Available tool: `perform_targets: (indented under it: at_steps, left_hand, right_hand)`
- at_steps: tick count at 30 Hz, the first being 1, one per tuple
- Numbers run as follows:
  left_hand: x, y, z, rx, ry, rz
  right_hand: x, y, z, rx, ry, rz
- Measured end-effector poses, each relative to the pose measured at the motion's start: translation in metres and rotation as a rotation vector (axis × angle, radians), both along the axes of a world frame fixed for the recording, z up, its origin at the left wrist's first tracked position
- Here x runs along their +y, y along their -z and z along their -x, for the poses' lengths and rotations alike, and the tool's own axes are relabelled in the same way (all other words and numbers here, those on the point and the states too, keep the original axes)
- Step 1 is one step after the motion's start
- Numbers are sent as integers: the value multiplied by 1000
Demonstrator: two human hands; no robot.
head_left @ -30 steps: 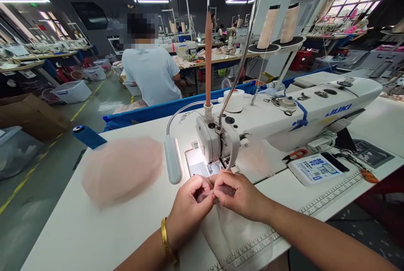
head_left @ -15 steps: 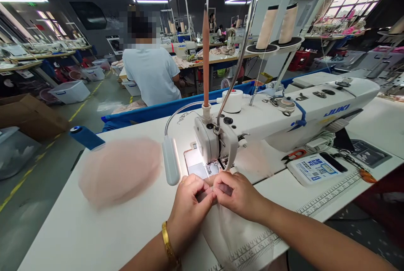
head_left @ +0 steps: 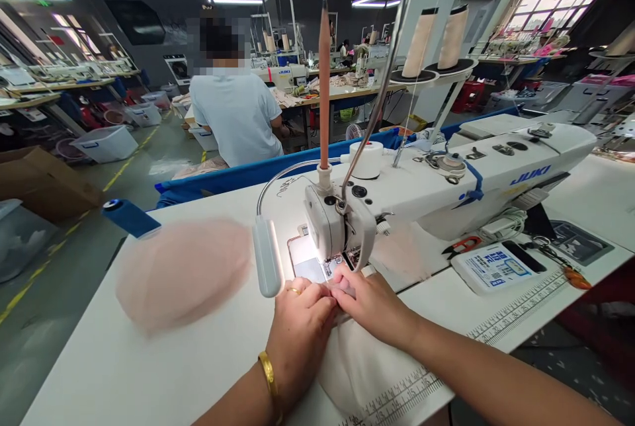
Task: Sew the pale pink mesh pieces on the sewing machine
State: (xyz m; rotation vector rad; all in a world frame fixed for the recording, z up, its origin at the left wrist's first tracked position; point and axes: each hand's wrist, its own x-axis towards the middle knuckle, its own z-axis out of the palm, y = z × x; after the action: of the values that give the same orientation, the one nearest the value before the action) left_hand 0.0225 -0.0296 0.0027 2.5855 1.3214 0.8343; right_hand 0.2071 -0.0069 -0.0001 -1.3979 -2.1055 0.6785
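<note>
A pale, thin fabric piece hangs from my fingers over the front of the white table. My left hand, with a ring and a gold bangle, is closed on the fabric's upper edge. Beside it, my right hand pinches the same edge, the fingertips of both hands nearly touching. Both are just in front of the needle area of the white sewing machine. The edge itself is mostly hidden under my fingers. A lit grey lamp stands left of the needle.
Sheer pink fabric lies on the left, near a blue thread cone. On the right are red-handled snips, a white box and a printed ruler strip. A person in a light blue shirt sits beyond the table.
My left hand has turned over more, its knuckles now upward and fingers flatter on the fabric. My right fingers have moved slightly forward toward the needle area.
</note>
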Motion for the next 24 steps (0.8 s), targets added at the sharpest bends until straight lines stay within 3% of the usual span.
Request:
perform_targets:
  at_steps: [5, 11, 24]
  left_hand:
    - [-2, -2, 3, 38, 32, -40]
    - [-2, -2, 6, 83, 25, -76]
    - [3, -1, 7, 100, 12, -95]
  right_hand:
    - [0, 10, -7, -19, -95, -126]
    - [0, 3, -14, -61, -251, -203]
    - [4, 11, -16, -170, -108, -436]
